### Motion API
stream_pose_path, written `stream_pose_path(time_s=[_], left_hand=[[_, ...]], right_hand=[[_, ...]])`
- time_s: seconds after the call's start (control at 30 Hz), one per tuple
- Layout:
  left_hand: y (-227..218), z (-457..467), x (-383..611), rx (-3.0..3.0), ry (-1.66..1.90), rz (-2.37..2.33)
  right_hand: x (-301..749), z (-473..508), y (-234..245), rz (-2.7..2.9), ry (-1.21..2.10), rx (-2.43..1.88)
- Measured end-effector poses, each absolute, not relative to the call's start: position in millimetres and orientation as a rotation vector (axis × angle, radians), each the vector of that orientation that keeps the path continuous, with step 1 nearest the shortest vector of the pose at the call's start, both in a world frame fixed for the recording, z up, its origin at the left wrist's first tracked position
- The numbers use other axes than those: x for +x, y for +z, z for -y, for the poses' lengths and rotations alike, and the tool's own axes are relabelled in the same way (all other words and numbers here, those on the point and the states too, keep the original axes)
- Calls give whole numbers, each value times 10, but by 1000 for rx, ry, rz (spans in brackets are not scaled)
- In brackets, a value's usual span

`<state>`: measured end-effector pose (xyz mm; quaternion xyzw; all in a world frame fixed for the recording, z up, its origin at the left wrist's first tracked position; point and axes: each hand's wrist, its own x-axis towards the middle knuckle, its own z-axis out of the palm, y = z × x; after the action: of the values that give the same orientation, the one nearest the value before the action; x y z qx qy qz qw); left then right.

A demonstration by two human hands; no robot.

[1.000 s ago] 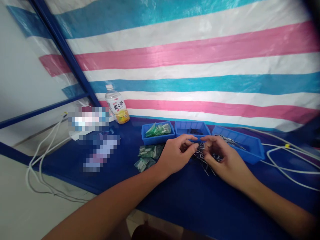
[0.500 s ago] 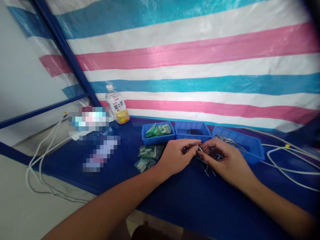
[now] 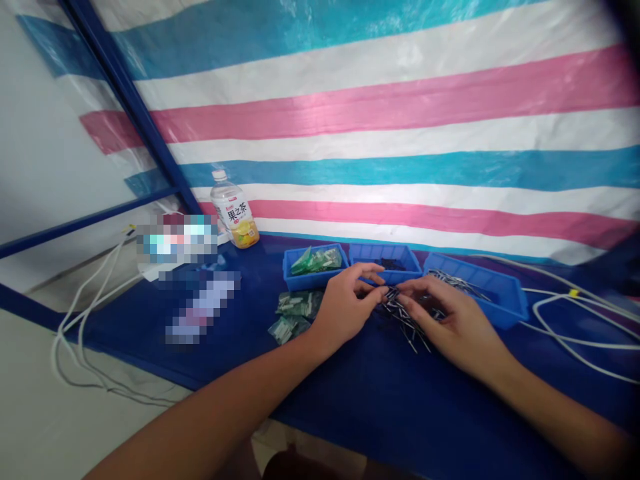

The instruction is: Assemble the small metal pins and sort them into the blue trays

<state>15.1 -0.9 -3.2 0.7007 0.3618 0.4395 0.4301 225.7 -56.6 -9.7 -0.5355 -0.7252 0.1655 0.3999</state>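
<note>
My left hand (image 3: pixel 345 307) and my right hand (image 3: pixel 450 320) meet fingertip to fingertip over a small heap of thin metal pins (image 3: pixel 407 323) on the blue table (image 3: pixel 350 400). Both hands pinch with curled fingers at the pins between them; what exactly each holds is too small to make out. Behind the hands stand three blue trays: the left tray (image 3: pixel 315 280) holds green plastic parts, the middle tray (image 3: pixel 387 257) holds small dark bits, the right tray (image 3: pixel 500 297) holds more metal pins.
Small clear bags of green parts (image 3: pixel 295 313) lie left of my left hand. A drink bottle (image 3: pixel 234 215) stands at the back left. White cables (image 3: pixel 575 327) run along the right; more cables (image 3: pixel 85 320) hang off the left edge. A striped tarp hangs behind.
Both hands stayed over the pin heap, shifting slightly left and back; the fingertips keep working together at the pins.
</note>
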Motion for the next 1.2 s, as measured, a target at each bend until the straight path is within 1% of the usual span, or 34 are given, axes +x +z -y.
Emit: stream_pose_path(time_s=[0.2, 0.4, 1.2], left_hand=[[-53, 4, 154, 1842, 1114, -910], [-13, 44, 161, 1886, 1079, -916], [31, 72, 160, 1896, 1029, -961]], right_hand=[[2237, 544, -153, 2149, 294, -1198], [2292, 497, -209, 2263, 176, -1175], [2391, 467, -256, 2202, 101, -1291]])
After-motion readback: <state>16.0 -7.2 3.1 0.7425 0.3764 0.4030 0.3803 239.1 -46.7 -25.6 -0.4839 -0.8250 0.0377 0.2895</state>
